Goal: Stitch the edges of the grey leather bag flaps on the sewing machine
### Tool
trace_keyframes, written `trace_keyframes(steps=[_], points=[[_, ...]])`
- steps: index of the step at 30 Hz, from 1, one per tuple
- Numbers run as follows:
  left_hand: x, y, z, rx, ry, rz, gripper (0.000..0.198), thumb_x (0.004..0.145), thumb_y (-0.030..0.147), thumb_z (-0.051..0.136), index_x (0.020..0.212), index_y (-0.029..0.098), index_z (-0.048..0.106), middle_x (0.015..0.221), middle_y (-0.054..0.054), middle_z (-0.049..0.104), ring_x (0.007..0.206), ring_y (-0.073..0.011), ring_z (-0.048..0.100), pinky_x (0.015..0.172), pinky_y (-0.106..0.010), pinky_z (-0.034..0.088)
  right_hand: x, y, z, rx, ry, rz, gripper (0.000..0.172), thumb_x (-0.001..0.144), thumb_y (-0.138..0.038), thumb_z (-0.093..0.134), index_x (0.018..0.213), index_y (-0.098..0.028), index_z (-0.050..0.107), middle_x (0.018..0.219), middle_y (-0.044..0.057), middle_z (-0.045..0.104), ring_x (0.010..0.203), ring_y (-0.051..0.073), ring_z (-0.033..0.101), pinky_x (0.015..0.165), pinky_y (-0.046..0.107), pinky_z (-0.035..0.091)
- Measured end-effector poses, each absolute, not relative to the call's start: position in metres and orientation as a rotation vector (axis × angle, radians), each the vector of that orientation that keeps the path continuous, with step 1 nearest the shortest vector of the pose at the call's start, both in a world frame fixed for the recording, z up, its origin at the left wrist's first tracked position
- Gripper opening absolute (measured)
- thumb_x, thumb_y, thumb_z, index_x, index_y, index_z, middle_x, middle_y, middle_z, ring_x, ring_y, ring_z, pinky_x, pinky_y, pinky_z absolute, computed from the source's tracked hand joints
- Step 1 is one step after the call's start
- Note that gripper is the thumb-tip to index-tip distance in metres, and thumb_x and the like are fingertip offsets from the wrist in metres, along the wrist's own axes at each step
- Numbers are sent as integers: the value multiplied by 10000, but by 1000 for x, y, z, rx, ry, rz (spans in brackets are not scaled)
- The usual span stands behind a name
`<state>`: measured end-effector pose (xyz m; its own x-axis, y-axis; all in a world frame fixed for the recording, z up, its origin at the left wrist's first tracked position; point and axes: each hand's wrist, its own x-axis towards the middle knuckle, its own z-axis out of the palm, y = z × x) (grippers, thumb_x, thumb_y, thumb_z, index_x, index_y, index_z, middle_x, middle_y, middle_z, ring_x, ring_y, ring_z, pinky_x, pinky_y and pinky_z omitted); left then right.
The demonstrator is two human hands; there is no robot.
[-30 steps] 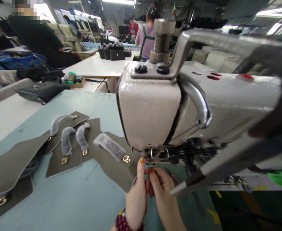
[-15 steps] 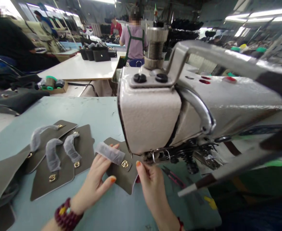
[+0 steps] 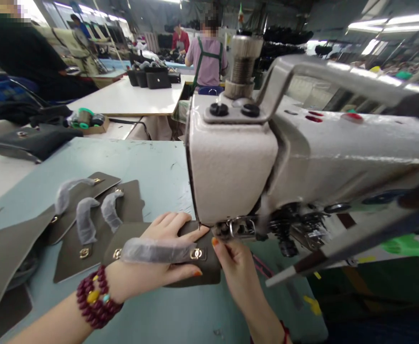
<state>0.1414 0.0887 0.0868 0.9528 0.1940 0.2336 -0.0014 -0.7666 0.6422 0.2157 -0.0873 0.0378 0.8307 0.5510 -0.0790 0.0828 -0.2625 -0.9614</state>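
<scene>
A grey-brown leather-like panel [image 3: 209,274] lies under the head of a sewing machine [image 3: 233,162], its right end close to the needle area. A plastic-wrapped handle [image 3: 155,250] with gold-coloured fittings arches over the back of my left hand [image 3: 161,234]. That hand rests on the panel with fingers spread, the index fingertip by the needle. My right hand [image 3: 240,270] is closed at the panel's right edge, thumb on top; its curled fingers are partly hidden. Beside it, pink-handled snips [image 3: 263,265] lie partly covered.
Several similar panels [image 3: 66,263] with wrapped handles overlap at the left of the pale green table [image 3: 148,162]. A box of thread spools [image 3: 89,122] and a dark bag [image 3: 30,141] lie beyond. Co-workers [image 3: 207,57] are at the back. A grey bar [image 3: 302,265] slants at right.
The panel has turned, its handle now lying nearly level. My left hand has slid further under the handle, towards the needle. The machine's curved chrome lever has left its earlier position.
</scene>
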Motion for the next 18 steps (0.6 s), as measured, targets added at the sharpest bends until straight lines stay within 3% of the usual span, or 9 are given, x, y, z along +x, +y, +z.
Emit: trace_keyframes(steps=[3,6,11,18], points=[[134,79,83,2703,-52,313,522,768,582,556,1167,258,646,1013,-87,632,911,-282,564,844,-417,430,212,-97,35,-1807,-501,481,384,909,-408,430,598,-184,417,581,-29,367,557,111,347,510,213,293],[131,71,77,2855,-37,361,545,767,561,590,1236,283,581,1055,-85,583,928,-287,522,835,-416,414,201,-112,23,-1785,-531,515,376,937,-415,425,650,-178,482,597,-15,457,563,121,429,520,201,345],[135,69,73,2968,-1,249,502,781,564,573,1211,307,586,1030,-77,579,921,-289,510,820,-406,402,187,-131,-4,-1698,-580,559,350,944,-434,449,795,-174,629,670,34,653,644,164,617,626,206,453],[144,72,91,2940,-24,32,408,848,524,514,1139,258,618,1035,-85,612,928,-284,541,795,-403,427,193,-123,-2,-1680,-596,521,419,966,-418,427,714,-163,644,681,51,687,642,150,636,620,199,445]])
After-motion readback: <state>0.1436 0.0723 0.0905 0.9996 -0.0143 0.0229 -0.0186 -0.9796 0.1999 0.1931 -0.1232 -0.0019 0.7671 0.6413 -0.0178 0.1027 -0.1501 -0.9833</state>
